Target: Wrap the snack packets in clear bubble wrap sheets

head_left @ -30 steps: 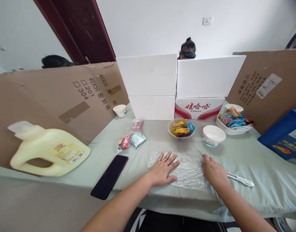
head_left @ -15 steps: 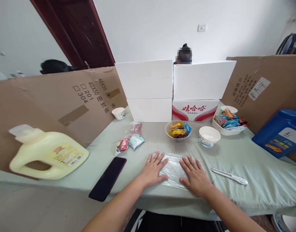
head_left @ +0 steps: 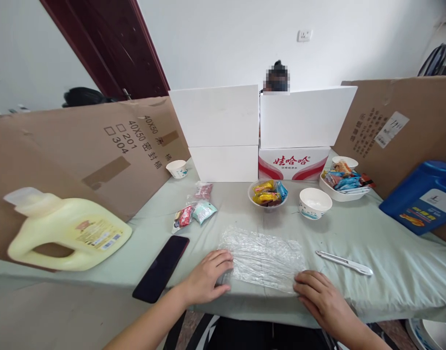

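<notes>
**Both hands at the near corners of a sheet of plastic wrap**

A crinkled sheet of clear plastic wrap [head_left: 264,257] lies flat on the pale green cloth of the tabletop [head_left: 383,243], close to the near edge and about midway along it. The left hand [head_left: 205,278] rests at the sheet's near left corner, fingers curled with their tips on the film. The right hand [head_left: 321,297] sits at the near right corner, fingers bent and touching the film's edge; whether either hand pinches the film cannot be told. The two hands are well apart, with the sheet between them.

Just right of the sheet lies a white knife [head_left: 344,263]. A black phone [head_left: 161,268] lies left of the left hand, at the near edge. Beyond the sheet stand a bowl of wrapped snacks [head_left: 267,194] and an empty paper bowl [head_left: 315,202]. A yellow jug [head_left: 66,230] lies on its side toward the left edge.
</notes>
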Tool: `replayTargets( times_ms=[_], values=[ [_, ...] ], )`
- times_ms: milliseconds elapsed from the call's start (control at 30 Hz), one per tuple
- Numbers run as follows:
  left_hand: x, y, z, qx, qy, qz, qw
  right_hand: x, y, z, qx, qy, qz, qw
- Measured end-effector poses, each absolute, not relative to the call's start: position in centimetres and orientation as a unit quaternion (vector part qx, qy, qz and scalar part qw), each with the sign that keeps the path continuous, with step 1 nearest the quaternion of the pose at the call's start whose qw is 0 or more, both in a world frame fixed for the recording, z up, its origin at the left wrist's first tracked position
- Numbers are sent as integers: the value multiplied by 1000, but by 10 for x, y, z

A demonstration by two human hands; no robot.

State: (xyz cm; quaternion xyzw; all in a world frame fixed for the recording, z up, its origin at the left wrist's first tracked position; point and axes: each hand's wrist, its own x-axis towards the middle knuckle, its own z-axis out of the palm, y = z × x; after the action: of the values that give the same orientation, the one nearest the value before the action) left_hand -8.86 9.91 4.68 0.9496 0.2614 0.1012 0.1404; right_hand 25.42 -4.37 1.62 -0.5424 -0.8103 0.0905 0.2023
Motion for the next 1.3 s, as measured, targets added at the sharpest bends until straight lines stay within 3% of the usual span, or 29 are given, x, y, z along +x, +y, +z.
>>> replayTargets(
  times_ms=[367, 500, 700, 967, 1300],
  values=[
    [-87, 95, 56, 911, 281, 147, 264, 272, -39, 27, -623, -698, 197, 293],
    [-78, 114, 58, 857, 390, 175, 287, 271, -20, 24, -669, -651, 201, 296],
    [-45, 144, 51, 815, 542, 127, 161, 258, 20, 20, -772, -589, 134, 198],
    [-30, 151, 38, 809, 575, 82, 86, 241, 32, 20, -808, -582, 44, 77],
    [-25, 151, 32, 813, 581, 32, 28, 239, 38, 19, -814, -580, 3, 23]
  ],
)
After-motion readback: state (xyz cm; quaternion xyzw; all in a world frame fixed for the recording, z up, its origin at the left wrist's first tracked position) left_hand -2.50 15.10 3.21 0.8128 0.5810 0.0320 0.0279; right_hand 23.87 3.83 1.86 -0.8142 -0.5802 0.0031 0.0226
